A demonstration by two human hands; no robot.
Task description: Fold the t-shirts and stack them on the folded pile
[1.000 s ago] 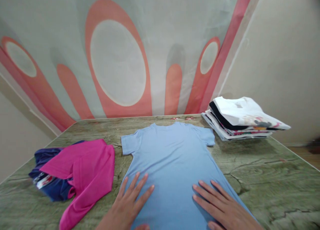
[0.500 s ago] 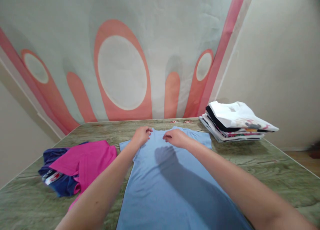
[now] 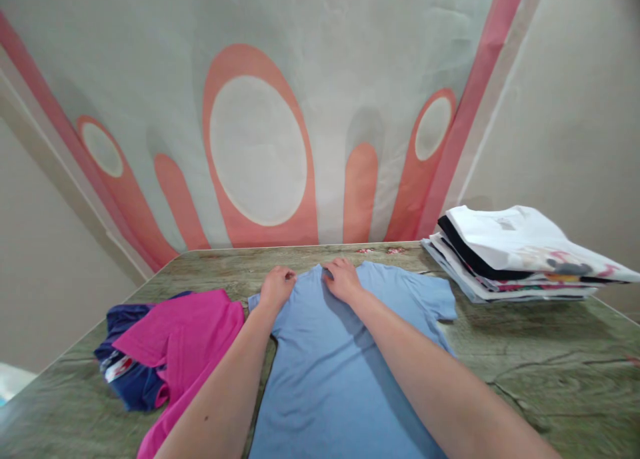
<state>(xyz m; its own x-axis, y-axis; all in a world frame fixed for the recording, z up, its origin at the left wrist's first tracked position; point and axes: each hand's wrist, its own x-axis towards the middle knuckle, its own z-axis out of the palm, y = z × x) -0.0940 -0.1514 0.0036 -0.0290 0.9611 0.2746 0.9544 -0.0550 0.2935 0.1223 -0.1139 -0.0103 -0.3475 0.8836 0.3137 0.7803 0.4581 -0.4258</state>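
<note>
A light blue T-shirt (image 3: pixel 330 379) lies spread on the table, its collar at the far end and its short sleeves out to the sides. My left hand (image 3: pixel 277 289) is at its left shoulder, thumb and fingers pinched on the cloth near the sleeve. At the left side of the neckline, my right hand (image 3: pixel 343 282) has its fingers curled onto the fabric by the collar. The shirt's bottom hem is out of view, and my forearms cover parts of its sides.
A bright pink garment (image 3: pixel 200 332) lies loosely over a navy one (image 3: pixel 137 386) on the left. Folded shirts are stacked at the back right, a white printed one (image 3: pixel 520 239) on top. The wood-patterned table (image 3: pixel 525 359) meets a patterned wall covering behind.
My right hand has shifted left across the shirt to the collar and come down on the cloth. My left hand has closed at the shoulder. The view has turned slightly left.
</note>
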